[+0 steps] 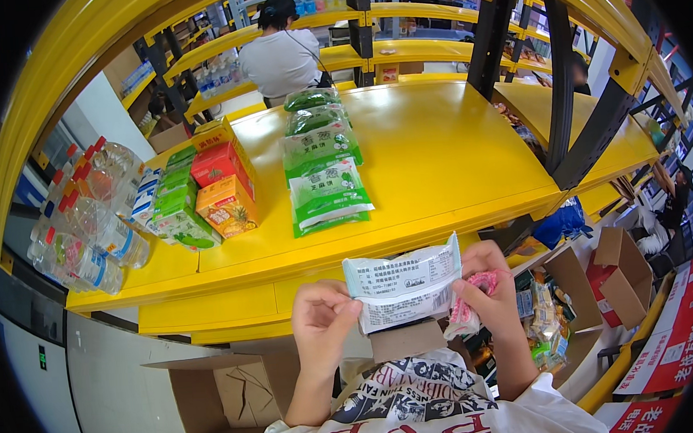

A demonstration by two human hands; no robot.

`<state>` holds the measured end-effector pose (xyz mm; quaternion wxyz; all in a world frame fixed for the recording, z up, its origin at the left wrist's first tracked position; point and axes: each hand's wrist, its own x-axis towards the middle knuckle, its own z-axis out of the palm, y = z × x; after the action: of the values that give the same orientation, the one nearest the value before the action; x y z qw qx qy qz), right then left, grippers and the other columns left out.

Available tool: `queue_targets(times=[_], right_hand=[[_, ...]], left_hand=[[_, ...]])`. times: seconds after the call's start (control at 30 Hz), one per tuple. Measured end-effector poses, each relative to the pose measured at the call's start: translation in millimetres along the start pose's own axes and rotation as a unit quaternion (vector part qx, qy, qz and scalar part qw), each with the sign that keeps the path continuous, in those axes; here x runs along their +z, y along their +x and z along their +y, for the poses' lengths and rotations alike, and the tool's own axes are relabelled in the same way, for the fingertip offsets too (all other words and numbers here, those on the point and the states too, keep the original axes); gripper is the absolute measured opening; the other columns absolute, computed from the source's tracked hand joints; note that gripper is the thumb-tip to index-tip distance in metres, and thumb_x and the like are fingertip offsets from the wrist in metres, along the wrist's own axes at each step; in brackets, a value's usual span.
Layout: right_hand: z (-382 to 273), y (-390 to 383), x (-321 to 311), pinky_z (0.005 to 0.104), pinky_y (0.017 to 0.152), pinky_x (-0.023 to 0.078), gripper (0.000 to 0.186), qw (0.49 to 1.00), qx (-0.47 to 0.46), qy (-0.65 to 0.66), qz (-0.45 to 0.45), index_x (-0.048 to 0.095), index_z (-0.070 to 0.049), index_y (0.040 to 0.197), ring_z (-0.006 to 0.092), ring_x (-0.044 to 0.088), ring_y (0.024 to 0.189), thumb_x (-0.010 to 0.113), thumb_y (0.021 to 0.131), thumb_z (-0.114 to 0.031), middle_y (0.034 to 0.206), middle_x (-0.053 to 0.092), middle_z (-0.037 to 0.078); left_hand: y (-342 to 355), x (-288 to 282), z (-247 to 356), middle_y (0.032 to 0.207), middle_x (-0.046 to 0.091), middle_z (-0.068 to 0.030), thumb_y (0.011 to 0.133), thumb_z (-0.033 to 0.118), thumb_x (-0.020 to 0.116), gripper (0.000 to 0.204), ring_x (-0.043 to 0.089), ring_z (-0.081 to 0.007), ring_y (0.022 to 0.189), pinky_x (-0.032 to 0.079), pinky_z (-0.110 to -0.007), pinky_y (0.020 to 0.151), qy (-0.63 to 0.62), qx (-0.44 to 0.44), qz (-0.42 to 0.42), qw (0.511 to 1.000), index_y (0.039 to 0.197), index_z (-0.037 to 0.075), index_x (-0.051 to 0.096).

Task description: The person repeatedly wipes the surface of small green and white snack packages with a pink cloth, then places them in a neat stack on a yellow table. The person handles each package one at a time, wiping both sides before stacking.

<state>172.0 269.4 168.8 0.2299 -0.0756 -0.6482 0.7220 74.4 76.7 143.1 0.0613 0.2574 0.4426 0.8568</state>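
Note:
In front of my chest, a pale blue and white snack packet (404, 283) is stretched between both hands, its printed side facing me. My left hand (325, 317) pinches the packet's left edge between thumb and fingers. The opposite edge is gripped by my right hand (490, 291). A crumpled pink and white item (464, 317), whose kind I cannot make out, is also tucked in the right hand. Beyond the packet, green snack bags (329, 192) lie overlapping in a row on the yellow shelf (438, 155).
Left on the shelf stand water bottles (97, 224) and drink cartons (227, 206). Below are an open cardboard box (227, 398) and a box of packaged goods (547, 315). A black upright post (588, 142) rises at right. A person (281, 58) sits beyond the shelf.

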Motion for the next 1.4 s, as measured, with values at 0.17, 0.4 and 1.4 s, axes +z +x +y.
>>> queue_targets(times=[0.17, 0.4, 1.4], right_hand=[[-4, 6, -13, 0.0173, 0.065, 0.039, 0.012, 0.985, -0.091, -0.121, -0.078, 0.057, 0.0, 0.084, 0.005, 0.05, 0.073, 0.057, 0.074, 0.006, 0.079, 0.058, 0.003], [-8, 9, -23, 0.02, 0.07, 0.043, 0.018, 0.993, -0.024, -0.064, -0.098, 0.063, 0.0, 0.089, 0.0077, 0.056, 0.078, 0.058, 0.072, 0.007, 0.086, 0.062, 0.005], [11, 30, -50, 0.0207, 0.064, 0.047, 0.014, 0.966, 0.19, 0.137, -0.108, 0.06, 0.001, 0.089, 0.0074, 0.057, 0.07, 0.063, 0.077, -0.006, 0.081, 0.061, 0.004]], left_hand=[[2, -6, -1, 0.089, 0.053, -0.0079, 0.074, -0.01, 0.058, 0.018, 0.049, -0.0103, 0.076, 0.04, -0.022, 0.067, 0.01, -0.022, -0.019, 1.0, 0.087, 0.001, 0.052], [8, -1, 5, 0.096, 0.055, -0.0089, 0.071, -0.009, 0.059, 0.023, 0.052, -0.0139, 0.083, 0.041, -0.024, 0.069, 0.072, -0.034, -0.029, 0.996, 0.093, -0.001, 0.059], [-5, 28, 3, 0.082, 0.059, -0.0011, 0.083, 0.003, 0.057, 0.007, 0.053, -0.0049, 0.073, 0.042, -0.018, 0.065, -0.022, -0.166, -0.084, 0.982, 0.089, 0.002, 0.053]])
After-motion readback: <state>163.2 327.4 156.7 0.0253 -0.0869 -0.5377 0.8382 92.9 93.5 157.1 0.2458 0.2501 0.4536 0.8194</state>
